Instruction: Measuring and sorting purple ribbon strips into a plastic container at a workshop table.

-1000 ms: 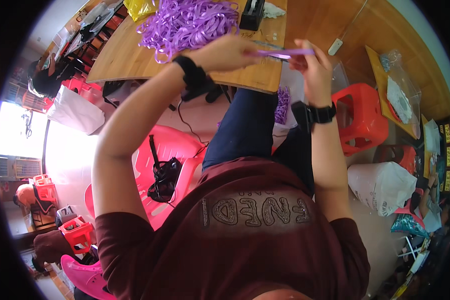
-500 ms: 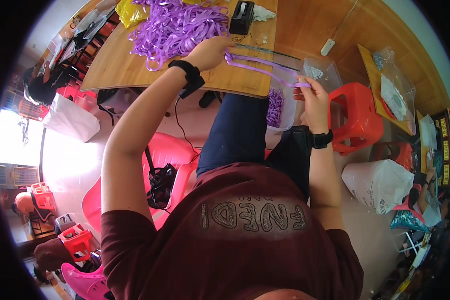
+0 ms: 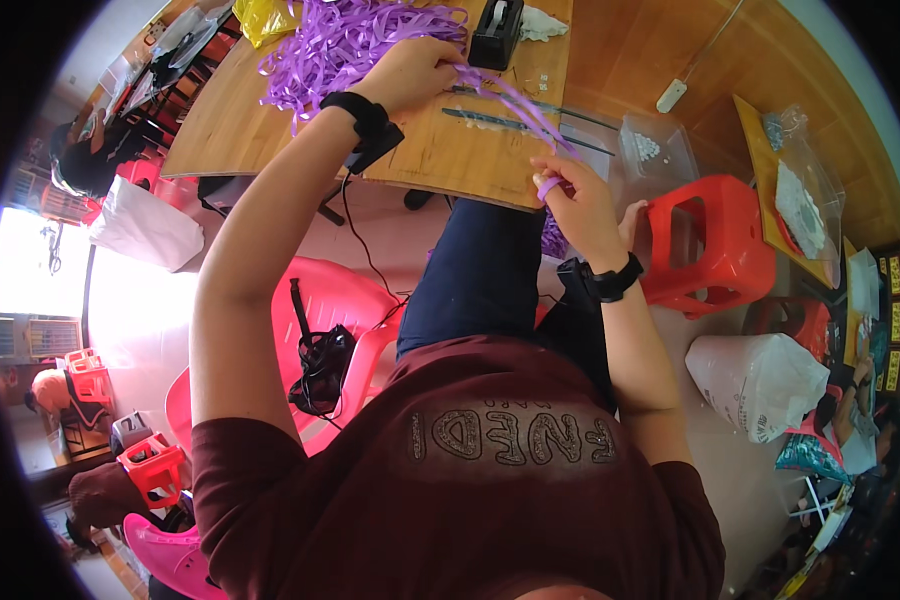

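A purple ribbon (image 3: pixel 519 101) stretches between my two hands above the right part of the wooden table (image 3: pixel 420 155). My left hand (image 3: pixel 412 75) is closed on its far end, beside a large heap of purple ribbons (image 3: pixel 320 62). Just off the table's near right corner, my right hand (image 3: pixel 582 208) pinches the other end, with a bit of ribbon looped at the thumb and index finger. Beneath the ribbon, thin dark strips (image 3: pixel 485 120) lie on the table and stick out past its right edge. Partly hidden behind my right hand is a bin of purple pieces (image 3: pixel 554 240).
A black tape dispenser (image 3: pixel 496 38) and crumpled white material (image 3: pixel 542 25) stand at the table's far right. To the right are a clear box of small white pieces (image 3: pixel 654 152), a red stool (image 3: pixel 715 245) and a white sack (image 3: pixel 755 385). A pink chair (image 3: pixel 345 290) is on my left.
My left hand has moved slightly up and away. My right hand has come left toward the table corner, and the ribbon now slants more steeply between them.
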Demonstrator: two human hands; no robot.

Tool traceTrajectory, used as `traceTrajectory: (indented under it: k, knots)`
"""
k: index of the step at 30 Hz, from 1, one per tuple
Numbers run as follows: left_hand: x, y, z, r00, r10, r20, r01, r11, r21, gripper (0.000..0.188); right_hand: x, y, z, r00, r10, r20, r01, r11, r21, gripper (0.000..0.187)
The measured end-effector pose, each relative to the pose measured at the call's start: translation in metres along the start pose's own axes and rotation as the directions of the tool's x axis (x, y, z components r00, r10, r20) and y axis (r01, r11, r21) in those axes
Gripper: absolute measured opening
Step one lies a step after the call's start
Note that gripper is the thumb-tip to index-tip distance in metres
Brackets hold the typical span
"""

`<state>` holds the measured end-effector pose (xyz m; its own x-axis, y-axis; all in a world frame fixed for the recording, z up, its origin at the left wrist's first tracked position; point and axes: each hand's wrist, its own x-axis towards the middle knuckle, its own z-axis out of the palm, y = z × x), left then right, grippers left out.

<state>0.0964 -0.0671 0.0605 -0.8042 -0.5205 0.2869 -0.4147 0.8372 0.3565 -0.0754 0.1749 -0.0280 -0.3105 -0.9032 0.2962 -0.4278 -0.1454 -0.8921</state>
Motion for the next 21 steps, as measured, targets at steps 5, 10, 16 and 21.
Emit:
traceTrajectory:
  k: [5,10,16,21]
  knots:
    - [-0.002,-0.005,0.010,0.992,0.031,-0.124,-0.036,0.999,-0.032,0.029,0.008,0.009,-0.004,1.000,-0.011,-0.010,0.011,1.000,-0.009,0.019]
    - [-0.016,-0.016,0.036,0.990,0.126,-0.064,-0.128,0.991,-0.025,0.029,0.017,-0.013,-0.013,0.996,-0.066,-0.061,0.063,0.997,-0.053,0.017]
    - [-0.005,-0.014,0.059,0.997,0.062,-0.054,-0.071,0.979,-0.192,0.027,0.035,-0.028,-0.031,0.997,-0.025,-0.067,0.029,0.997,0.066,0.018]
    - [0.001,-0.025,0.058,0.999,-0.002,-0.050,-0.014,0.953,-0.304,0.026,0.073,-0.043,-0.024,1.000,0.002,-0.002,-0.001,0.994,0.109,0.022]
